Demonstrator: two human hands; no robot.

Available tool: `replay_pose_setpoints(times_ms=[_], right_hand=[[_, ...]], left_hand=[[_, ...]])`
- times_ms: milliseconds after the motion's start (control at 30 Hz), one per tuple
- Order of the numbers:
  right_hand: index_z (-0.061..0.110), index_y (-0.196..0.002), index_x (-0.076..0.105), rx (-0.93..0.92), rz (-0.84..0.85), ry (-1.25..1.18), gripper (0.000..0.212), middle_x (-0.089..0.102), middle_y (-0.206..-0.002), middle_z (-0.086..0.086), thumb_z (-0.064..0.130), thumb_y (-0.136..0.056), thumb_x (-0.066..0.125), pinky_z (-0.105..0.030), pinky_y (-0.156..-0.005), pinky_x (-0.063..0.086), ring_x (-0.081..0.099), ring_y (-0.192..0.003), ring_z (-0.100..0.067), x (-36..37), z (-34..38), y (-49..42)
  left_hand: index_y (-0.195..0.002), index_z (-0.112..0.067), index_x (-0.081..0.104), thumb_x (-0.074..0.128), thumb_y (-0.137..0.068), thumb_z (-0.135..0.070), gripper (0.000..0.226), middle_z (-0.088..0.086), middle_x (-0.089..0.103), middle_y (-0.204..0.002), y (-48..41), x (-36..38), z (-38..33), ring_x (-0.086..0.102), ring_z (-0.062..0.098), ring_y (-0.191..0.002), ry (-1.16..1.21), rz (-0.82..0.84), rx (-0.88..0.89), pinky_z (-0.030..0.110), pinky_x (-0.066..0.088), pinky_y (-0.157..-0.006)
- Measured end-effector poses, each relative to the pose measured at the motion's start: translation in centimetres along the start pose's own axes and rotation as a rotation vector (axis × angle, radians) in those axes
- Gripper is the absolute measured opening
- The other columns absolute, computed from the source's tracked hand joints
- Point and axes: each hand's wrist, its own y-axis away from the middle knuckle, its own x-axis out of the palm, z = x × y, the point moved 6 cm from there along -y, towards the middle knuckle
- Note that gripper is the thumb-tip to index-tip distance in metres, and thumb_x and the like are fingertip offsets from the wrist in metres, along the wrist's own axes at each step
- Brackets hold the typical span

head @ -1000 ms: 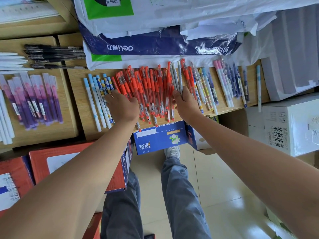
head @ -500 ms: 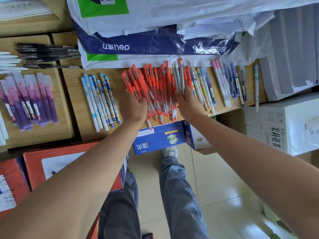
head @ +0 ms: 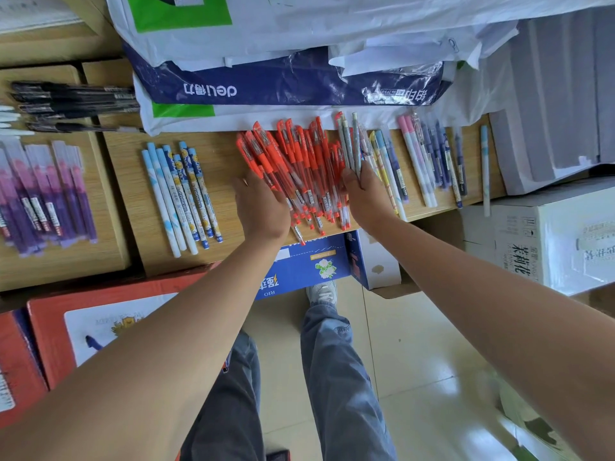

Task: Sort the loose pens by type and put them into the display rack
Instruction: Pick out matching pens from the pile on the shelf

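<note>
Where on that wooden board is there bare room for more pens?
Bare wood shows on the light wooden board between the blue-and-white pens and the orange-red pen pile. Right of that pile, mixed pens lie crowded.

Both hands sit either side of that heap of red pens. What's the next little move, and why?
Probably squeeze both palms inward to square the heap. The red pens lie fanned and crossed, a few tips overhanging the board at its near edge, with the left hand flat against one side and the right hand against the other, partly over grey pens.
</note>
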Motion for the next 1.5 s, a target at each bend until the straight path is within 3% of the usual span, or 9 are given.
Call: replay_pose_setpoints(times_ms=[167, 400, 667, 833, 967, 1067, 1167, 1267, 1500], right_hand=[[0.006, -0.098, 0.043, -0.028, -0.043, -0.007, 0.025, 0.051, -0.089, -0.01, 0.029, -0.103, 0.034, -0.033, -0.06, 0.036, 0.045, -0.073, -0.019, -0.4, 0.4, 0.2], [0.003, -0.095, 0.044, -0.068, 0.098, -0.043, 0.033, 0.064, -0.091, -0.022, 0.036, -0.1, 0.039, -0.054, -0.076, 0.051, 0.061, -0.077, -0.035, 4.0, 2.9, 1.5], [0.006, -0.094, 0.045, -0.121, 0.23, -0.178, 0.016, 0.061, -0.075, -0.002, 0.018, -0.102, 0.04, -0.035, -0.059, 0.047, 0.057, -0.058, -0.017, 9.1, 5.9, 3.1], [0.013, -0.094, 0.045, -0.144, 0.289, -0.179, 0.015, 0.065, -0.081, 0.001, 0.022, -0.103, 0.038, -0.033, -0.061, 0.045, 0.06, -0.057, -0.012, 11.2, 6.6, 3.8], [-0.005, -0.107, 0.043, -0.144, 0.355, -0.208, 0.027, 0.065, -0.094, 0.002, 0.022, -0.103, 0.038, -0.038, -0.064, 0.049, 0.065, -0.066, -0.011, 13.5, 7.2, 4.5], [-0.002, -0.108, 0.045, -0.154, 0.388, -0.154, 0.026, 0.065, -0.094, 0.002, 0.022, -0.103, 0.038, -0.029, -0.066, 0.052, 0.066, -0.075, -0.008, 14.6, 7.2, 4.9], [0.005, -0.106, 0.048, -0.169, 0.327, -0.117, 0.02, 0.069, -0.098, -0.008, 0.023, -0.103, 0.038, -0.04, -0.077, 0.056, 0.067, -0.089, -0.019, 14.5, 6.9, 4.6], [-0.002, -0.108, 0.048, -0.158, 0.248, -0.093, 0.027, 0.07, -0.095, -0.013, 0.023, -0.103, 0.04, -0.052, -0.077, 0.053, 0.066, -0.088, -0.031, 13.7, 6.6, 3.9], [-0.001, -0.103, 0.045, -0.146, 0.261, -0.066, 0.022, 0.066, -0.079, -0.005, 0.02, -0.103, 0.038, -0.043, -0.071, 0.053, 0.066, -0.07, -0.021, 13.7, 7.0, 3.7]], left_hand=[[-0.124, 0.0, 0.048, 0.049, -0.095, -0.011, 0.032, 0.02, 0.041, -0.129, 0.0, 0.0, 0.2, 0.053, 0.036, -0.108, 0.024, 0.03, 0.035, 0.038, 0.044, -0.091], [-0.125, -0.01, 0.056, 0.052, -0.093, -0.019, 0.034, 0.011, 0.054, -0.12, -1.3, -2.2, 3.6, 0.057, 0.024, -0.107, 0.007, 0.062, 0.089, 0.042, 0.049, -0.092], [-0.12, -0.008, 0.061, 0.054, -0.093, -0.016, 0.029, 0.011, 0.057, -0.116, -1.5, -3.7, 4.7, 0.059, 0.022, -0.103, 0.006, 0.044, 0.162, 0.031, 0.047, -0.085], [-0.101, -0.012, 0.063, 0.056, -0.086, -0.009, 0.017, 0.011, 0.054, -0.108, -0.7, -6.7, 6.0, 0.054, 0.026, -0.101, -0.076, -0.151, 0.199, 0.03, 0.041, -0.081], [-0.113, -0.017, 0.055, 0.066, -0.077, -0.025, 0.037, 0.013, 0.046, -0.123, -0.6, -8.8, 7.8, 0.044, 0.034, -0.115, -0.244, -0.332, 0.052, 0.041, 0.037, -0.088], [-0.128, -0.016, 0.043, 0.072, -0.075, -0.037, 0.064, 0.014, 0.037, -0.134, -1.1, -8.6, 9.1, 0.038, 0.034, -0.121, -0.262, -0.29, -0.052, 0.041, 0.035, -0.095], [-0.134, -0.013, 0.037, 0.073, -0.073, -0.047, 0.078, 0.015, 0.036, -0.134, -1.9, -8.0, 9.7, 0.036, 0.033, -0.123, -0.23, -0.261, -0.054, 0.04, 0.036, -0.096], [-0.134, -0.012, 0.037, 0.07, -0.071, -0.05, 0.081, 0.014, 0.037, -0.133, -2.3, -7.7, 9.5, 0.036, 0.033, -0.124, -0.227, -0.266, -0.048, 0.042, 0.037, -0.093], [-0.131, -0.008, 0.04, 0.065, -0.073, -0.045, 0.073, 0.016, 0.039, -0.129, -2.5, -8.3, 10.3, 0.04, 0.034, -0.118, -0.178, -0.295, -0.027, 0.04, 0.037, -0.092]])
